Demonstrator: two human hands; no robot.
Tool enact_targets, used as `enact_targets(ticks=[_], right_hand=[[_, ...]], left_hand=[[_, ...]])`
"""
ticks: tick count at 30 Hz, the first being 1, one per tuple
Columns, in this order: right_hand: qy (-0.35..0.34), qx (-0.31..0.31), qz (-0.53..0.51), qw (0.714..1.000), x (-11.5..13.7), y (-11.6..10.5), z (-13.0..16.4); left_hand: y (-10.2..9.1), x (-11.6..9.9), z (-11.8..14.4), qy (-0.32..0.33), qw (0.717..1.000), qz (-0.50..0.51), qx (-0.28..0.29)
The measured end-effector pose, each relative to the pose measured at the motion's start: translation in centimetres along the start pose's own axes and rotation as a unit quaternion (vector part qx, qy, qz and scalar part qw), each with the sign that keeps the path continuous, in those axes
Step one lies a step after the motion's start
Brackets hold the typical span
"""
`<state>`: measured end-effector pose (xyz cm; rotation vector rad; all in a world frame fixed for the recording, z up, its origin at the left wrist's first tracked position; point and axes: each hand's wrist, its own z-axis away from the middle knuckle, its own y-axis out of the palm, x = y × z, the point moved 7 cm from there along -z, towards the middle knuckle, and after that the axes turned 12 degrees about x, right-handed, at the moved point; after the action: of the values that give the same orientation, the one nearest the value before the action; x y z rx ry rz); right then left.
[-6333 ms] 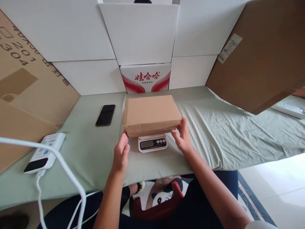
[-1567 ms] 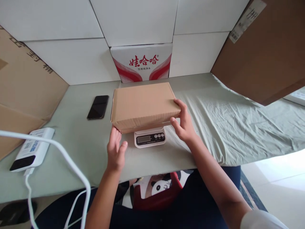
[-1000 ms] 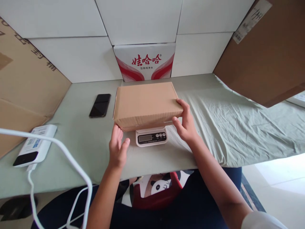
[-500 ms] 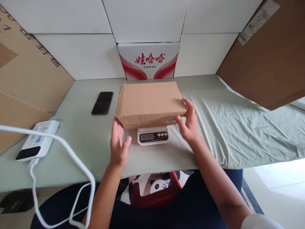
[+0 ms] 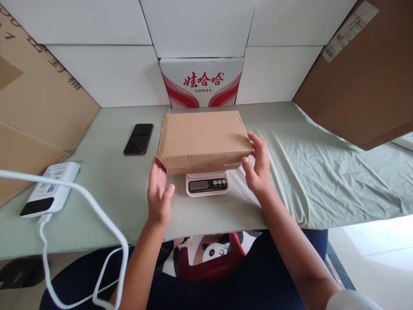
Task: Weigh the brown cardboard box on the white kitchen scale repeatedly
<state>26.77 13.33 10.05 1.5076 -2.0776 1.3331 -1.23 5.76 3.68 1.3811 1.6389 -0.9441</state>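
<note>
A closed brown cardboard box (image 5: 202,137) rests on a small white digital scale (image 5: 207,185), hiding all of the scale but its front panel with display and buttons. My left hand (image 5: 159,196) is at the box's near left corner, palm turned inward, fingertips touching or almost touching the corner. My right hand (image 5: 258,165) is beside the box's right end, fingers spread and slightly off the cardboard. Neither hand grips anything.
A black phone (image 5: 138,138) lies left of the box on the pale green cloth-covered table (image 5: 309,172). A white power bank (image 5: 48,189) with a white cable (image 5: 97,224) sits at the left. A red-and-white printed carton (image 5: 201,82) stands behind; brown cardboard sheets lean at both sides.
The box has been nudged and straightened on the scale. My right hand has come off the box's right end; my left stays at the near left corner.
</note>
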Motion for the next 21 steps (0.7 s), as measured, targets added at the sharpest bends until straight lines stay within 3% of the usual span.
enact_targets(ticks=[21], right_hand=[[-0.003,-0.005,0.017,1.000,0.39,-0.06,0.00]], left_hand=[[-0.12,0.00,0.12,0.014,1.000,0.018,-0.009]])
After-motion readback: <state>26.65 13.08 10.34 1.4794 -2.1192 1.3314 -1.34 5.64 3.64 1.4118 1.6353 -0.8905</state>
